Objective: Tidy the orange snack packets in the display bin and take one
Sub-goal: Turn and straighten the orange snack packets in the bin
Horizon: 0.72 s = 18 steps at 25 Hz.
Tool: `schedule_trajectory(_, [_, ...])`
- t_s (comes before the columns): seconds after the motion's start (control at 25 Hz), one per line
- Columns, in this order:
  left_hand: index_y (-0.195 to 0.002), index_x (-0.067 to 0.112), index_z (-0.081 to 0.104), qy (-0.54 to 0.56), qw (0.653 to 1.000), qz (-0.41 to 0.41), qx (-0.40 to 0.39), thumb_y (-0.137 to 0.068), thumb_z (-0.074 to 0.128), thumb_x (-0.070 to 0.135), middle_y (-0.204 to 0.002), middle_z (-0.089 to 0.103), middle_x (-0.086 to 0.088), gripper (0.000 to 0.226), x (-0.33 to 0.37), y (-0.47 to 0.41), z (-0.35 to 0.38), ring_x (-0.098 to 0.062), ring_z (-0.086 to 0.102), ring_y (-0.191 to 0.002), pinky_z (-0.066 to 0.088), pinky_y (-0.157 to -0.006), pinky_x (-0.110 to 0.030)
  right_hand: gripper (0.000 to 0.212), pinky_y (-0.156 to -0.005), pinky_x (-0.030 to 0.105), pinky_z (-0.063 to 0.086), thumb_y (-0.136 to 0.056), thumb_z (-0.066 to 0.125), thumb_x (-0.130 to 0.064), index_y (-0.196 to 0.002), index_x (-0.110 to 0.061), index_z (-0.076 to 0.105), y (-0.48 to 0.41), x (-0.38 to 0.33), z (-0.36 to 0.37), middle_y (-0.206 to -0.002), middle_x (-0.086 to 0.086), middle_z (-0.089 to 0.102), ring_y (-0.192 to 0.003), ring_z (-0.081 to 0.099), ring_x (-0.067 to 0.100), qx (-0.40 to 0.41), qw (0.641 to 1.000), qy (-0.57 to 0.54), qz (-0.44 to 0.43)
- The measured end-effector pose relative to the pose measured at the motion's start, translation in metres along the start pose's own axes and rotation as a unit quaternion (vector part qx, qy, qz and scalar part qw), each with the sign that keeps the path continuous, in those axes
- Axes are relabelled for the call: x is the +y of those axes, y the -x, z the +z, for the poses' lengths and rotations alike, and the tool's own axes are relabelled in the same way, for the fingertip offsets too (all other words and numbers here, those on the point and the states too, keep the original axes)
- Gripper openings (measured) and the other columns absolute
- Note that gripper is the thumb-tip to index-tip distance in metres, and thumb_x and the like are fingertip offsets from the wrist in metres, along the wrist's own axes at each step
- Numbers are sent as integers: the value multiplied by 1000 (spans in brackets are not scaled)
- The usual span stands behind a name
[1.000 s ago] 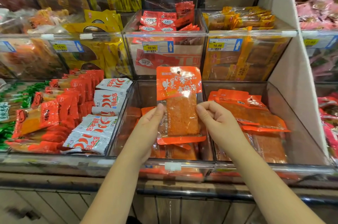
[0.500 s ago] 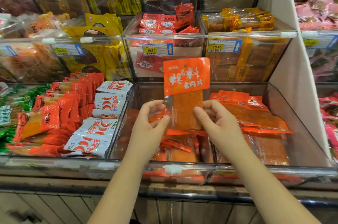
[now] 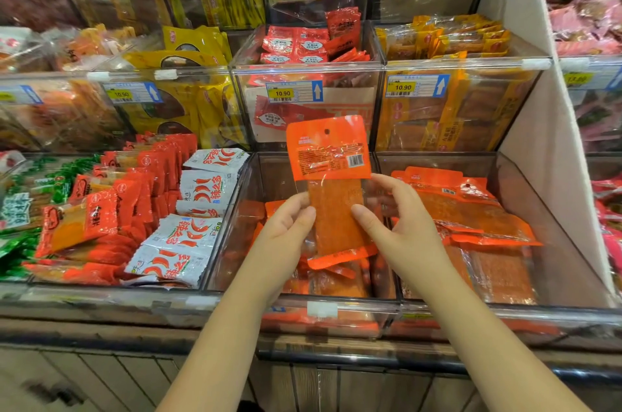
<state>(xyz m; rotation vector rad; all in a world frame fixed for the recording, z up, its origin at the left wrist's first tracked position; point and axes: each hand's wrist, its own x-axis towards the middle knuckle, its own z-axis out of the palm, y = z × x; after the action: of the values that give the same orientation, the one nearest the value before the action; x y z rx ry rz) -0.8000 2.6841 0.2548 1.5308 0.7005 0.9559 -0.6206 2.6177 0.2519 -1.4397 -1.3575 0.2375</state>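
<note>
An orange snack packet (image 3: 331, 182) is held upright above the clear display bin (image 3: 235, 243), its back with barcode and small print facing me. My left hand (image 3: 286, 236) pinches its left edge between thumb and fingers. My right hand (image 3: 400, 230) pinches its right edge the same way. More orange packets (image 3: 330, 280) lie low in that bin under my hands. A fuller pile of the same orange packets (image 3: 471, 209) fills the bin on the right.
White chili packets (image 3: 188, 236) and red packets (image 3: 134, 189) fill the bin to the left. Higher bins hold red sachets (image 3: 303, 44) and yellow-orange packs (image 3: 447, 38) behind price tags. A white divider panel (image 3: 538, 142) stands at the right. A dark shelf edge (image 3: 336, 351) runs below.
The packet has been turned round: its printed front faced me before, now its back with the barcode does. Both hands stayed on its edges, shifting slightly.
</note>
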Motion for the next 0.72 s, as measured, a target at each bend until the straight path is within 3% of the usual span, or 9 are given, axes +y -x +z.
schedule_trajectory(0.2, [-130,28,61,4,999,3,45,-110,40,21,-117,74,9,30,0,-1,0,-9,69,-111,59,-91,-31,43,-83,25,57,-97,67,-28,-137,-30,53,2,0,3,-101,-20,69,-94,66,4,-10,998,-52,26])
schedule_trajectory(0.4, [-127,32,64,2,998,-8,58,-110,42,25,-113,74,11,29,4,0,-1,-4,70,-104,59,-84,-28,25,-85,29,57,-101,60,-25,-126,-30,58,2,-1,-1,-97,-13,74,-92,70,6,0,995,-87,40])
schedule_trajectory(0.56, [-119,33,68,29,997,-33,57,-109,43,28,-112,75,6,27,6,2,-1,-11,71,-106,61,-88,-39,18,-85,33,59,-102,60,-25,-119,-29,61,3,0,-2,-95,-7,75,-90,71,8,2,994,-94,52])
schedule_trajectory(0.72, [-121,30,67,31,998,-22,53,-109,43,26,-111,75,6,27,6,2,-1,-10,72,-102,62,-81,-34,16,-84,27,57,-102,59,-26,-118,-30,59,3,-3,-3,-98,-10,74,-93,69,1,12,996,-76,44])
